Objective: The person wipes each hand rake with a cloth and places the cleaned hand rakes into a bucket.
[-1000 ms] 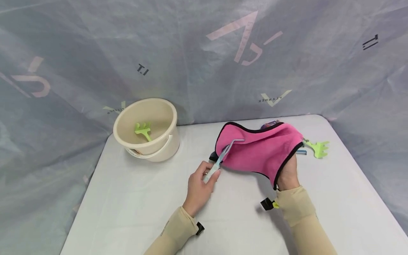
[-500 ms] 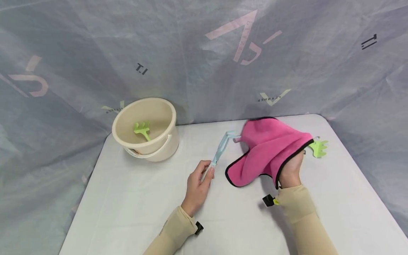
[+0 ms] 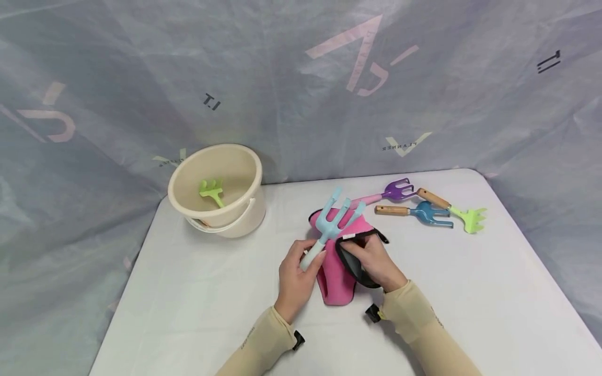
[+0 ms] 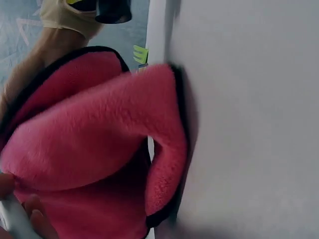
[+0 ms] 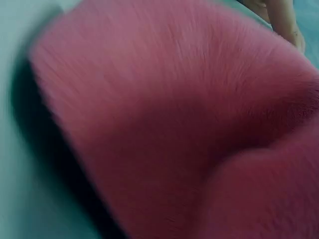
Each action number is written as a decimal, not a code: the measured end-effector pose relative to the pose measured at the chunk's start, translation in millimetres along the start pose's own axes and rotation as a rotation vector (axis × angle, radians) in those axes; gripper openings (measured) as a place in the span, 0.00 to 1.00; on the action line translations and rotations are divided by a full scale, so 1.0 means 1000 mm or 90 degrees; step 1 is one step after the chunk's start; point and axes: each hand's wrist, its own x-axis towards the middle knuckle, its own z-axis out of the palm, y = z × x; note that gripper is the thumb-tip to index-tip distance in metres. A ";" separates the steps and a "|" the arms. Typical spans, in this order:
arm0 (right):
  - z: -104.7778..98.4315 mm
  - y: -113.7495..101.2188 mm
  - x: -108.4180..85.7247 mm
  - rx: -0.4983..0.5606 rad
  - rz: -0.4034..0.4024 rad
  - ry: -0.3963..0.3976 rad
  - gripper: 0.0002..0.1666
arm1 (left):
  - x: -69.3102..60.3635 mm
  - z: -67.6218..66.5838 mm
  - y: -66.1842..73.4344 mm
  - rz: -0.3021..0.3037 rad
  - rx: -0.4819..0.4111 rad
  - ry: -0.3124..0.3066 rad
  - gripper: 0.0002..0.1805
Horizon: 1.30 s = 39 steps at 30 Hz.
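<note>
In the head view my left hand (image 3: 295,277) grips the pale handle of a light blue garden hand fork (image 3: 331,228), its prongs pointing up and away. My right hand (image 3: 381,263) holds a pink cloth (image 3: 337,287) with black edging and a dark grey back. The cloth hangs folded behind and below the fork; its contact with the fork is hard to make out. Fluffy pink cloth (image 4: 89,114) fills much of the left wrist view, with the fork's handle (image 4: 19,219) between fingertips at lower left. Blurred cloth (image 5: 164,99) covers most of the right wrist view.
A cream bucket (image 3: 254,219) stands at the back left with a green rake (image 3: 211,190) inside. Lying at the back right are a purple fork (image 3: 397,191), a blue fork (image 3: 427,212) with a wooden handle, and a green rake (image 3: 470,219). A grey sheet (image 3: 291,104) hangs behind the white table.
The right hand has swung the pink cloth left and toward me, beside the fork. The purple and blue forks behind it have come into view. The left hand has turned the fork prongs-up.
</note>
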 end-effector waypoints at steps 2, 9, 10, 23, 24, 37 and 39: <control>0.002 0.000 0.003 -0.073 0.012 0.040 0.19 | 0.000 0.000 0.000 0.008 0.016 0.007 0.12; 0.006 -0.005 0.006 -0.115 0.038 0.068 0.20 | 0.000 0.000 -0.001 0.036 0.083 0.019 0.12; 0.007 -0.005 0.005 -0.118 0.040 0.074 0.19 | -0.001 0.000 -0.001 0.036 0.088 0.018 0.12; 0.005 -0.007 0.004 -0.034 0.027 0.141 0.08 | -0.002 0.003 -0.001 0.060 0.130 -0.011 0.10; 0.004 -0.007 0.005 -0.035 0.022 0.146 0.08 | -0.002 0.003 -0.001 0.065 0.134 -0.010 0.10; -0.007 -0.011 0.009 -0.011 -0.013 0.191 0.06 | -0.003 0.003 -0.003 0.078 0.164 -0.022 0.11; -0.008 -0.012 0.010 0.004 -0.010 0.201 0.05 | -0.003 0.004 -0.003 0.077 0.166 -0.028 0.10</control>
